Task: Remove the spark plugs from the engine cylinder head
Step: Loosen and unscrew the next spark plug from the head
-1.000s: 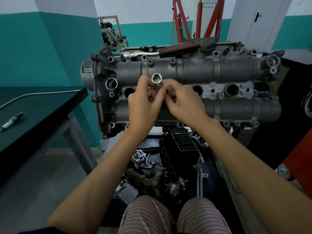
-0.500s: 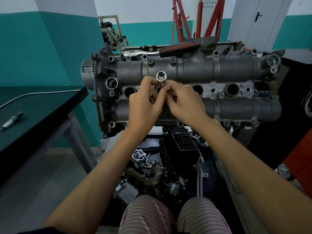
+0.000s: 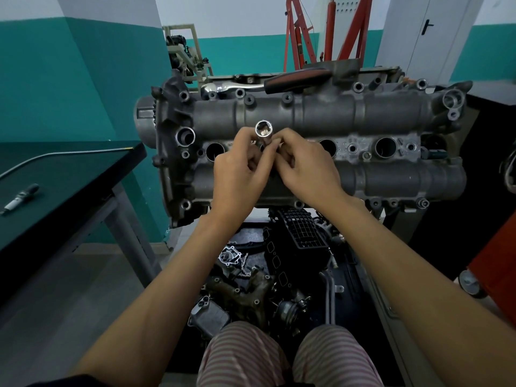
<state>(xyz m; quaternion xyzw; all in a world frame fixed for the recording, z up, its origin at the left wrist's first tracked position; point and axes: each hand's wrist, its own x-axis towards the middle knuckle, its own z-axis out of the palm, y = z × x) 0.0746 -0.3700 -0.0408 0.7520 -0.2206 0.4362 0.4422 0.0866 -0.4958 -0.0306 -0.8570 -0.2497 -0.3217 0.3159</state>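
Gripping the spark plug socket (image 3: 264, 131) over the cylinder head (image 3: 377, 113), left hand (image 3: 237, 174) and right hand (image 3: 305, 166) work one well, one spark plug (image 3: 20, 197) already lying at nine o'clock, others probably remaining.

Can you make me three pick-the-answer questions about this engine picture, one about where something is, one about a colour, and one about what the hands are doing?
1. Where does the ratchet wrench lie?
A. on the green table
B. on the far edge of the cylinder head
C. on the floor

2. What colour is the table?
A. dark green
B. red
C. white

3. What are the left hand and right hand doing?
A. hanging idle
B. pressing the table
C. holding the socket

Answers: 1 B, it rests along the far edge. 2 A, its top is dark green. 3 C, fingers of both curl round the silver tube.
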